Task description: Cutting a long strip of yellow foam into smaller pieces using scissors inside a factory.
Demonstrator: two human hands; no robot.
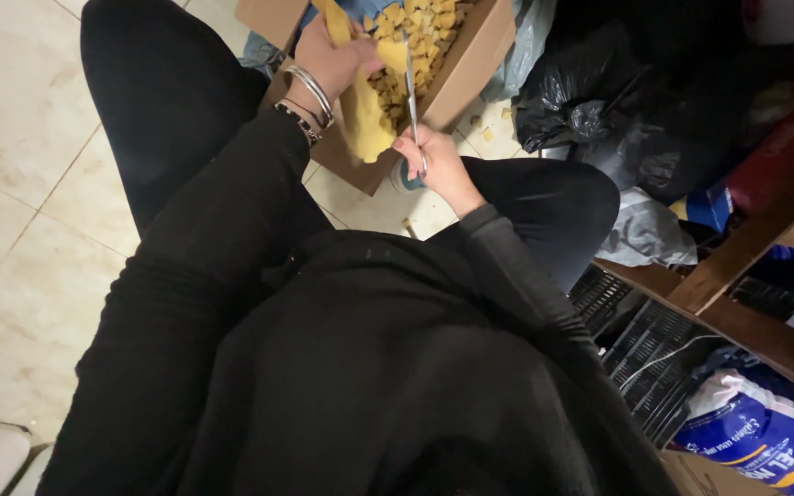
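Observation:
I sit in black clothes above a cardboard box (470, 69) holding several small yellow foam pieces (429, 32). My left hand (333, 60), with bracelets on the wrist, grips a long strip of yellow foam (365, 115) that hangs over the box's near edge. My right hand (438, 165) holds a pair of scissors (410, 87) by the handles. The blades point up beside the strip, above the box.
Black plastic bags (581, 101) lie right of the box. A wooden frame (737, 257), black grid trays (640, 344) and a blue-and-white sack (765, 432) fill the lower right. Beige tiled floor (20, 184) spreads to the left, with loose foam bits (489, 129) by the box.

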